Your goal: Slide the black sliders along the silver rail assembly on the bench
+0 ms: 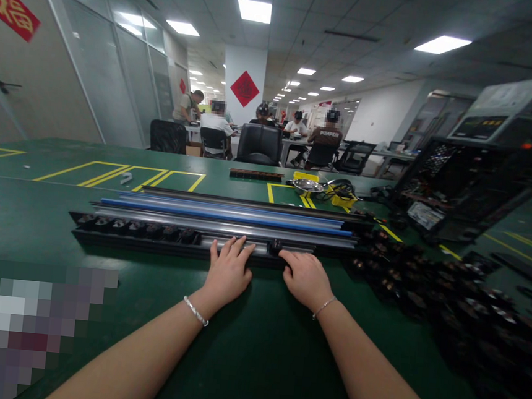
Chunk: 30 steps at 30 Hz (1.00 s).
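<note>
A long black channel rail lies across the table in front of me. Several small black parts sit in a row in its left end. My left hand rests on the rail's middle, fingers spread over a bare silvery stretch. Another small black part stands in the rail further right. At that part are the bent fingertips of my right hand, its thumb lower and apart; how firmly they grip it is hard to see. Behind the rail lie more long strips, one a blue strip.
A large heap of small black parts covers the table on the right. Behind it stands an opened computer case. A metal bowl, cables and yellow trays are at the back. People sit at desks beyond.
</note>
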Available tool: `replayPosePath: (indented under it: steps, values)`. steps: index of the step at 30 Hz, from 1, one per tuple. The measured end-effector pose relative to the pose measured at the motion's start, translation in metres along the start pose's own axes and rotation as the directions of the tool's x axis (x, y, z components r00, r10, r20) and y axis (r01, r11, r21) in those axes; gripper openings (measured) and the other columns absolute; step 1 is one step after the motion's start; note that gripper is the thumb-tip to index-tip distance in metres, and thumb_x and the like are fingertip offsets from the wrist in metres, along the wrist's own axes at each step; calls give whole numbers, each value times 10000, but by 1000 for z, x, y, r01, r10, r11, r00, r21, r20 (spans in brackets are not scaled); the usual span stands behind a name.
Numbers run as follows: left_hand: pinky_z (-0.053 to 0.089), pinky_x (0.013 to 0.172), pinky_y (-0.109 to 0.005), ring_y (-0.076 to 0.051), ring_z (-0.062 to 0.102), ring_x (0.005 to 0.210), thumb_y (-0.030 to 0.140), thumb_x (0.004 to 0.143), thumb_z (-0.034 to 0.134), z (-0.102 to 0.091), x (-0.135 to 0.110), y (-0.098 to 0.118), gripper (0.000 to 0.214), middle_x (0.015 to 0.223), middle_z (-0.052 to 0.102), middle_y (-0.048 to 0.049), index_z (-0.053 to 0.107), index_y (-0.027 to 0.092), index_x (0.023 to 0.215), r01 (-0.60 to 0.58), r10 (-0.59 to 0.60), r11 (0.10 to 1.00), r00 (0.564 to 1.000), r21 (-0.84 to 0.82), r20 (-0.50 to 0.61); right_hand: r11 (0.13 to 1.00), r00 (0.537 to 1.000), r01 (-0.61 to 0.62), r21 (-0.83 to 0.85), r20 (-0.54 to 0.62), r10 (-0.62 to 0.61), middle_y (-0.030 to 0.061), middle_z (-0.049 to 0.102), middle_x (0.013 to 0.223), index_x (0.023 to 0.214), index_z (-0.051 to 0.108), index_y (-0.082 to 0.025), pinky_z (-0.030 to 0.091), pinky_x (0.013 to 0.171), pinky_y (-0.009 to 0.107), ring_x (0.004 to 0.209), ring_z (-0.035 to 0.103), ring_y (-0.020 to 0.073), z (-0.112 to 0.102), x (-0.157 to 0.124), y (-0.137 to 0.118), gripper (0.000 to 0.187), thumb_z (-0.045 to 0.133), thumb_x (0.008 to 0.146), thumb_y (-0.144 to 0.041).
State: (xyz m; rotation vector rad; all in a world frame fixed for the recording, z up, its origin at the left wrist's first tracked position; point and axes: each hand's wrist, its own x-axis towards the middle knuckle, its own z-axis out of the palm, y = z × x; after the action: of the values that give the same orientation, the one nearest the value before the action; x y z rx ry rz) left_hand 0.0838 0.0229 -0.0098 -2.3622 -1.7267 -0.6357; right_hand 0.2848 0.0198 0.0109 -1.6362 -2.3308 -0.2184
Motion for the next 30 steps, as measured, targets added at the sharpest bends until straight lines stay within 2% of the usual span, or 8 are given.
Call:
replayPosePath:
  steps: [4, 13, 17, 21, 24, 26, 28, 30]
  values:
    - [117, 1082, -604, -277, 331, 1313, 254, 775, 467, 0, 0, 0, 518, 1420, 429, -44, 477, 289, 1291, -1, 1, 1000, 1000, 0, -5, 1000, 1000, -18, -22, -12, 17, 45, 676, 996, 1144, 587, -237, 347, 907, 308, 941, 582, 179, 0, -1, 3, 365, 428, 820, -185]
    - [120, 1083, -600, -274, 339, 1308, 253, 770, 471, -1, 0, 0, 515, 1413, 438, -40, 484, 296, 1283, -3, 3, 1000, 1000, 4, -13, 1000, 998, -18, 9, -67, 18, 39, 674, 1002, 1090, 620, -229, 373, 902, 311, 947, 581, 182, 0, -2, 7, 365, 437, 783, -154]
    - [125, 1078, -604, -275, 337, 1308, 247, 766, 468, 0, -1, 0, 517, 1412, 440, -42, 486, 294, 1281, 1, -1, 1000, 1000, -1, -15, 999, 988, -29, 32, -152, 34, 46, 656, 1051, 1008, 657, -221, 403, 883, 315, 964, 565, 190, 1, -3, 9, 330, 456, 757, -148]
    - [118, 1080, -601, -274, 338, 1306, 245, 767, 464, 0, 0, 1, 510, 1415, 435, -44, 494, 290, 1274, 7, -7, 1000, 1000, 0, -12, 996, 957, -59, 68, -280, 75, 69, 627, 1122, 878, 684, -206, 423, 881, 328, 1007, 540, 208, 3, -2, 6, 228, 492, 755, -195]
    - [113, 1082, -596, -269, 341, 1303, 241, 766, 462, 0, 0, 3, 504, 1417, 432, -43, 502, 293, 1266, 16, -16, 1000, 1000, 0, -13, 992, 938, -90, 88, -328, 114, 82, 623, 1128, 799, 679, -192, 417, 902, 343, 1034, 528, 222, 5, 1, 0, 191, 493, 778, -226]
    - [112, 1081, -594, -267, 340, 1303, 237, 765, 463, 1, 1, 4, 500, 1418, 432, -44, 506, 293, 1260, 25, -25, 1000, 1000, 0, -15, 983, 926, -139, 117, -337, 171, 91, 620, 1136, 860, 675, -178, 404, 924, 351, 1056, 521, 227, 6, 4, -4, 212, 489, 805, -262]
    - [110, 1082, -592, -268, 343, 1299, 233, 764, 465, 0, 1, 5, 494, 1418, 431, -44, 515, 292, 1252, 38, -38, 999, 999, 1, -13, 972, 923, -188, 140, -314, 223, 95, 601, 1185, 1043, 645, -181, 385, 950, 377, 1100, 506, 234, 7, 6, -8, 299, 482, 836, -323]
    - [112, 1084, -588, -267, 352, 1293, 229, 766, 463, 0, 1, 6, 488, 1416, 435, -44, 522, 292, 1246, 44, -44, 999, 999, 0, -10, 970, 941, -199, 137, -249, 228, 72, 572, 1248, 1211, 567, -245, 351, 979, 430, 1164, 471, 250, 8, 8, -9, 393, 458, 865, -395]
